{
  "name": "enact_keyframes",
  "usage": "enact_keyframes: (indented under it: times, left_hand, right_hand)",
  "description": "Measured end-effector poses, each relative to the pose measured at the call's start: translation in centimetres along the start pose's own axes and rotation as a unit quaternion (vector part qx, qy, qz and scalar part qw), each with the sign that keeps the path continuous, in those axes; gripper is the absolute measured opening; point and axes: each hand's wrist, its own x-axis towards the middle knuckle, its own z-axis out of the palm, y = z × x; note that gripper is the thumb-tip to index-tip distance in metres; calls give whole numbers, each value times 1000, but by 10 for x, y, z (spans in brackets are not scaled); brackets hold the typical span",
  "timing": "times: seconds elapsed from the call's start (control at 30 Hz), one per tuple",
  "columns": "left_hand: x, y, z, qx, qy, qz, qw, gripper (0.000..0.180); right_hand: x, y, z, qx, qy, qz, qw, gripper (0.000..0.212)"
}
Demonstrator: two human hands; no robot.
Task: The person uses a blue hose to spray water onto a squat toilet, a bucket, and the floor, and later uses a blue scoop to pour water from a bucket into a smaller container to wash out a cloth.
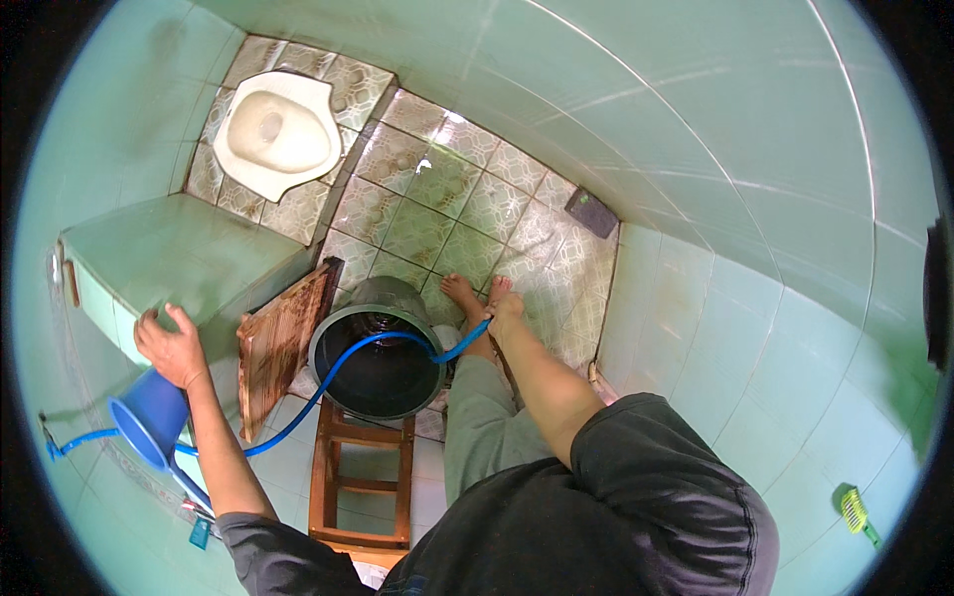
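Note:
My right hand (506,309) is closed round a blue hose (288,429), near the hose's end, above my bare feet. From there the hose crosses over the mouth of a large dark bucket (316,350) and runs left behind a blue plastic dipper (151,422) toward a tap (46,427) on the left wall. My left hand (171,348) is raised at the left with its fingers apart and nothing in them. Just below it is the dipper, tilted on its side; whether the wrist touches it I cannot tell. The bucket's inside is dark.
A wooden board (278,348) leans between the bucket and a green tiled ledge (179,248). A wooden stool (363,487) stands nearer me. Beyond are a raised squat toilet (270,134) and a wet tiled floor (437,189). A green brush (857,512) is at the right wall.

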Motion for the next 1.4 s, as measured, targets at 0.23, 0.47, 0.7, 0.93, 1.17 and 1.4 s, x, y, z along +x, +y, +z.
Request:
enact_keyframes:
  times: [0.23, 0.47, 0.7, 0.93, 1.17, 1.4]
  left_hand:
    - [4, -9, -10, -48, 12, -21, 999, 32]
    - [5, -19, -24, -121, -16, -86, 989, 32]
    - [-30, 30, -31, -428, -57, -152, 889, 16]
    - [-194, 150, 18, -750, -309, -492, 316, 13]
    - [-257, 183, -19, -725, -144, -660, 136, 17]
    - [-316, 222, -93, -560, -122, -791, 216, 35]
  right_hand:
    - [-117, -11, 63, -146, -201, 54, 967, 36]
    - [-210, 5, 106, -326, -274, 46, 904, 17]
    - [-281, 33, 113, -438, -293, 12, 850, 14]
    - [-340, 61, 55, -610, -355, 121, 698, 25]
    - [-338, 63, 49, -725, -288, 220, 585, 31]
    - [-325, 91, 55, -809, -224, 266, 474, 35]
